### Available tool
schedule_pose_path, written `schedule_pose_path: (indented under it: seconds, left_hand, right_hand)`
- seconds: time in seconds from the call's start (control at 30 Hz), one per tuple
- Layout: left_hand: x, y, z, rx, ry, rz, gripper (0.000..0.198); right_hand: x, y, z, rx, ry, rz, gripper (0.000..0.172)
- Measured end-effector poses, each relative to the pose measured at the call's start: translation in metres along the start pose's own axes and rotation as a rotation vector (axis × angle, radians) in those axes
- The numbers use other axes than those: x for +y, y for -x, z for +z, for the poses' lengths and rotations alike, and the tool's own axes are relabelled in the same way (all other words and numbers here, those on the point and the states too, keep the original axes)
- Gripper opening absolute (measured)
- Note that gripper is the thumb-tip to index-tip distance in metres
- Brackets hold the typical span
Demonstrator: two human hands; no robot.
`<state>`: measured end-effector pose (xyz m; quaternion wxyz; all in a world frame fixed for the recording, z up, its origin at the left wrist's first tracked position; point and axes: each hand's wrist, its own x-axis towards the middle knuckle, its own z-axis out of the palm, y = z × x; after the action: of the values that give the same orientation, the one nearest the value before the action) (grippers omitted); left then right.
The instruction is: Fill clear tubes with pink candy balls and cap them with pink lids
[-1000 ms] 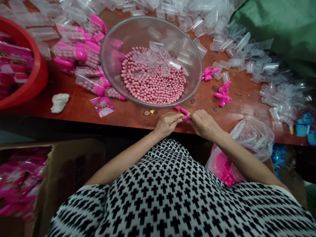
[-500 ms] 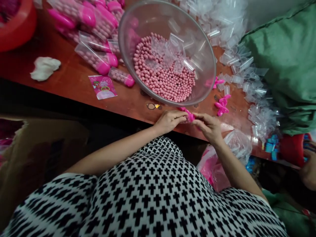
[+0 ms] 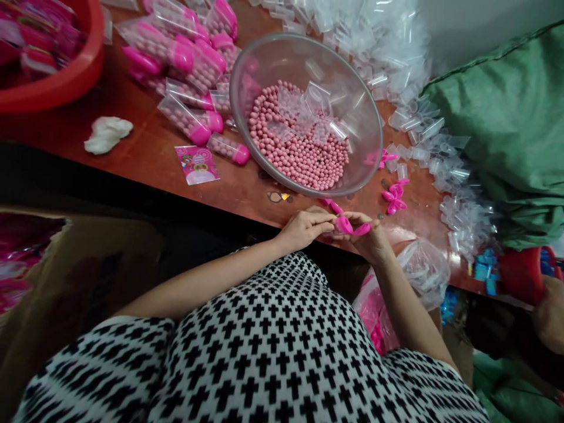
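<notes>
Head: 2 hands (image 3: 304,229) (image 3: 368,236), 1 pink piece (image 3: 349,226)

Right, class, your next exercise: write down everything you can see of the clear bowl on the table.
The clear bowl is wide, round and see-through, glass or plastic by its look, with a thin rim. It sits on the reddish-brown table, holding a heap of small pink balls with clear plastic tubes lying on top. Filled pink-capped tubes crowd its left side.

clear bowl (image 3: 308,41): 1 | red basin (image 3: 66,97): 1 | pink piece (image 3: 348,226): 1 | left hand (image 3: 304,229): 1 | right hand (image 3: 365,235): 1
</notes>
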<state>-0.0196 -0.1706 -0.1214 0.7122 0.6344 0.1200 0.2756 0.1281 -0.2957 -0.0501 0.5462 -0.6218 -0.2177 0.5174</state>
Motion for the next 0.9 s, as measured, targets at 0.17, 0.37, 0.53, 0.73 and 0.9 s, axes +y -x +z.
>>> schedule_pose_path:
  seconds: [0.17,0.37,0.53,0.73,0.9]
  left_hand:
    - [0.001,0.003,0.004,0.032,-0.045,0.009,0.018]
    - [0.006,0.004,0.001,0.046,-0.116,0.155,0.016]
    - [0.022,0.017,-0.016,-0.006,-0.224,0.271,0.019]
    - [0.080,0.044,-0.065,0.002,-0.309,0.292,0.022]
    - [0.124,0.010,-0.142,0.452,-0.474,0.315,0.024]
  right_hand:
    - [0.001,0.007,0.012,0.049,-0.015,0.087,0.042]
    - [0.009,0.002,0.019,0.033,-0.201,0.151,0.036]
    - [0.011,0.010,0.042,-0.030,-0.305,0.172,0.034]
    - [-0.041,0.003,0.062,-0.380,0.082,0.117,0.058]
    - [-0.103,-0.078,0.050,-0.081,0.886,-0.275,0.045]
